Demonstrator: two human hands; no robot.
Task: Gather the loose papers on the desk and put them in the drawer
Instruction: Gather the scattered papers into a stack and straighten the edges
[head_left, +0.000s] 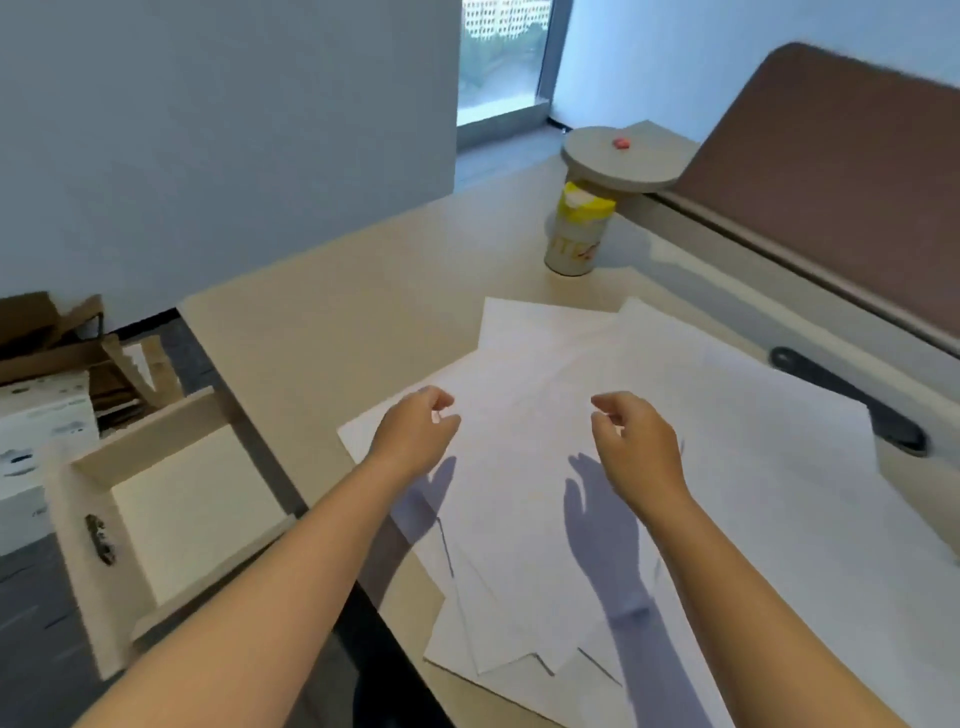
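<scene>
Several loose white papers (727, 467) lie fanned and overlapping on the beige desk (337, 322). Both my hands hover just above them, casting shadows on the sheets. My left hand (415, 431) is over the left edge of the pile, fingers loosely curled and holding nothing. My right hand (636, 441) is over the middle of the pile, fingers also curled and apart, empty. At the left, below desk level, the drawer (192, 504) stands pulled out, its pale inside bare and a dark handle on its front.
A yellow-lidded canister (574, 234) stands at the back of the desk under a round grey platform (623, 156) with a small red object. A brown partition (831, 171) borders the right side. Cardboard boxes (57, 364) sit on the floor at left.
</scene>
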